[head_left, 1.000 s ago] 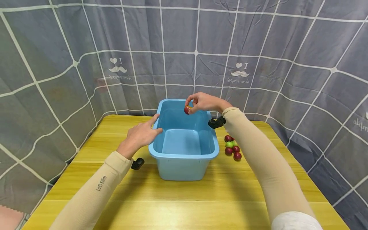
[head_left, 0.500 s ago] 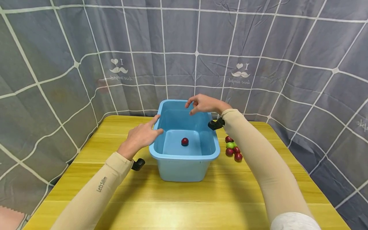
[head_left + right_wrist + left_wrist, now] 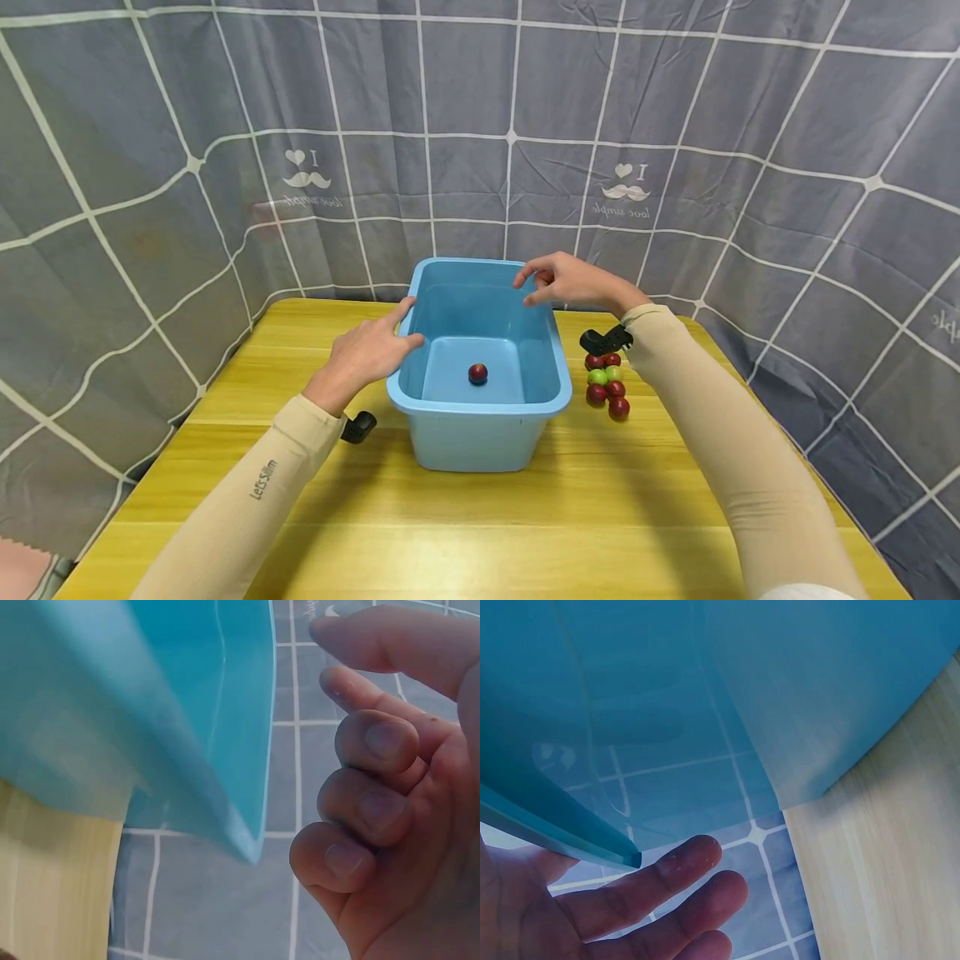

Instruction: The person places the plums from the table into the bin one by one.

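In the head view a light blue plastic tub point(image 3: 480, 408) stands on the table. One dark red plum point(image 3: 477, 373) lies on its floor. My left hand point(image 3: 367, 350) rests on the tub's left rim, thumb over the edge; the left wrist view shows its fingers point(image 3: 667, 877) nearly straight below the rim. Above the far right rim is my right hand point(image 3: 573, 279), holding nothing. In the right wrist view its thumb and index finger are apart and the other fingers point(image 3: 367, 802) loosely bent. Beside the tub on the right lie several dark red plums point(image 3: 618, 407) and two green fruits point(image 3: 597, 377).
The yellow wooden table point(image 3: 450, 533) extends around the tub. Behind and at both sides hangs a grey curtain point(image 3: 465, 100) with white grid lines. Each wrist carries a black camera band point(image 3: 606, 341). A pink cloth point(image 3: 26, 567) shows at the lower left.
My right hand let go of the plum, which dropped onto the tub's floor. The hand has then shifted right toward the tub's right rim. The left hand stays at the left rim.
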